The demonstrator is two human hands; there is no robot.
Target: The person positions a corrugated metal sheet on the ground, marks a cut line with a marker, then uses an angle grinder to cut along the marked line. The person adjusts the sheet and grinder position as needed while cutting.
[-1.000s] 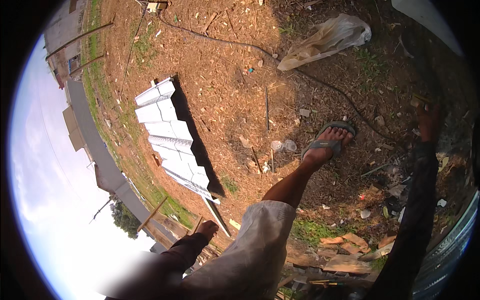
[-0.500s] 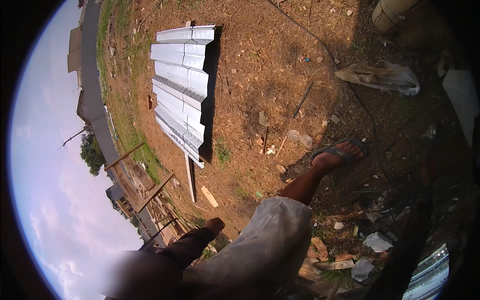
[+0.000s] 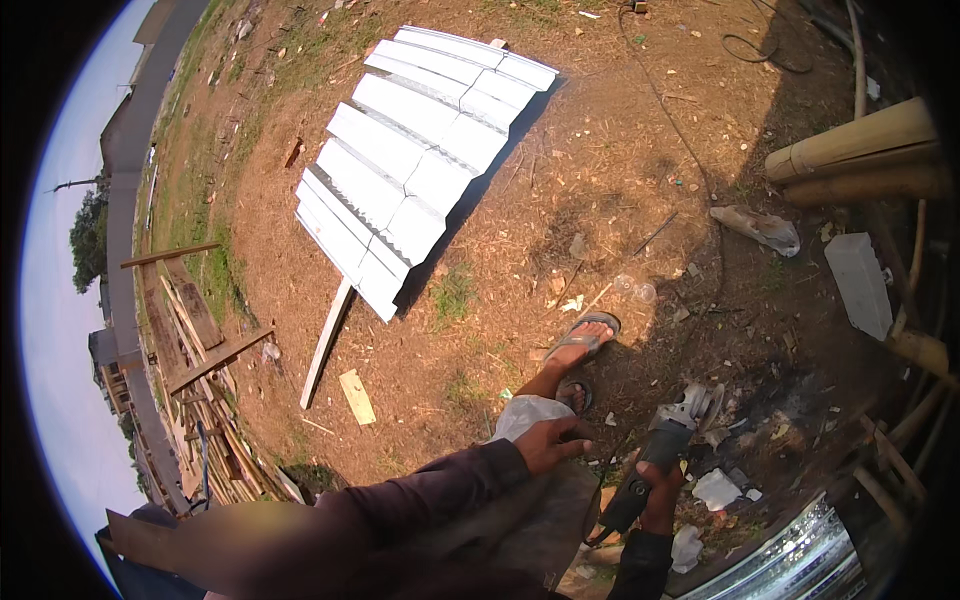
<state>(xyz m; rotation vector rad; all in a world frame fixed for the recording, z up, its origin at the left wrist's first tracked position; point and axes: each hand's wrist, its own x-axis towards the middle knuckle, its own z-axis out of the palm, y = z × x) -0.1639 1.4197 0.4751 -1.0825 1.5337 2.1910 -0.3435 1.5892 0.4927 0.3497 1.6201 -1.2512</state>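
Observation:
My right hand [image 3: 657, 488] is wrapped round the dark body of an angle grinder [image 3: 668, 438], held low in front of me. Its metal head and disc point away, over the littered ground; whether the disc spins I cannot tell. My left hand [image 3: 548, 445] hangs just left of the grinder, apart from it, its fingers loosely stretched and holding nothing visible. Beyond my hands are feet in sandals [image 3: 590, 340]. Farther off, a corrugated metal sheet [image 3: 430, 150] lies raised on a wooden batten [image 3: 328, 345], with dark lines running across its ribs.
Bamboo poles [image 3: 850, 150], a pale block [image 3: 860, 285] and a crumpled plastic bag [image 3: 757, 230] lie at the right. Shiny metal sheets [image 3: 780, 560] are at the lower right. Stacked timber [image 3: 220, 420] stands at the left. A cable [image 3: 690, 160] crosses the dirt.
My view has turned, so the metal sheet appears tilted. The grinder and my right hand are now visible. My left hand has come forward and right; a second sandal shows.

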